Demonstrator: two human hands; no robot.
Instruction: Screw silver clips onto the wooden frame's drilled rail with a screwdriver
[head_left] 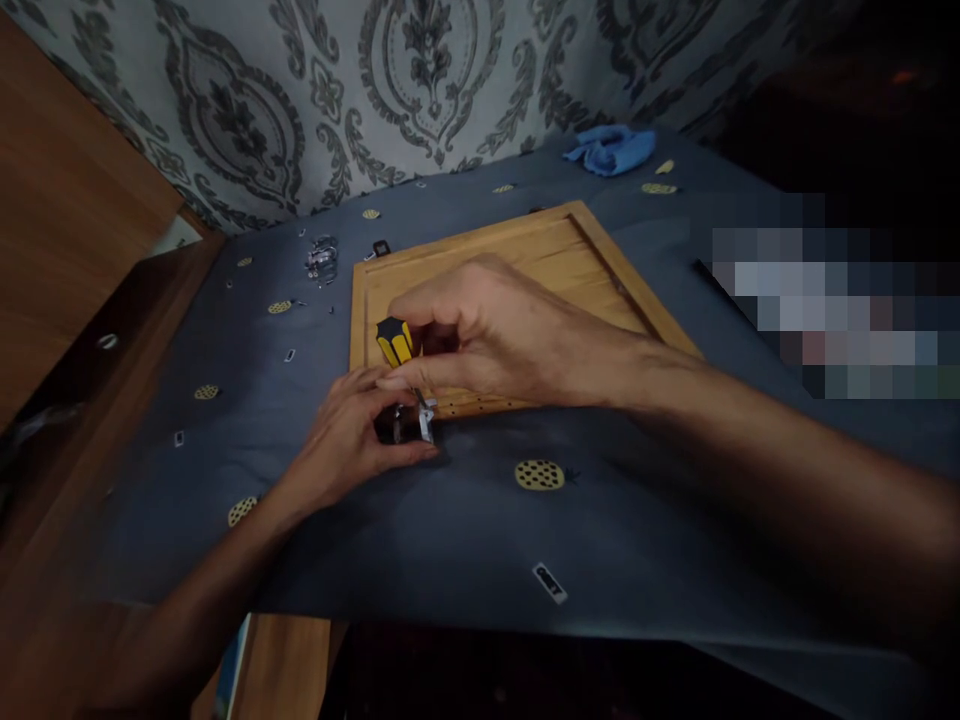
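In my right hand (487, 330) is a screwdriver (395, 342) with a yellow and black handle, its shaft pointing down toward the board's near edge. My left hand (352, 425) has its thumb and fingers curled around a small shiny metal fitting (425, 420), which looks like a cabinet hinge. That fitting sits at the near left corner of a framed wooden panel (517, 245) lying flat on the cloth. The tip of the screwdriver is close to the metal piece; whether it sits in a screw I cannot make out. Small dark holes run along the panel's near edge.
Several metal pieces (322, 257) lie in a pile on the blue-grey tablecloth (465, 540), left of the panel. A small black item (381, 248) rests by the panel's far left corner. A crumpled blue cloth (611, 150) lies at the back. Wooden furniture (82, 170) borders the left.
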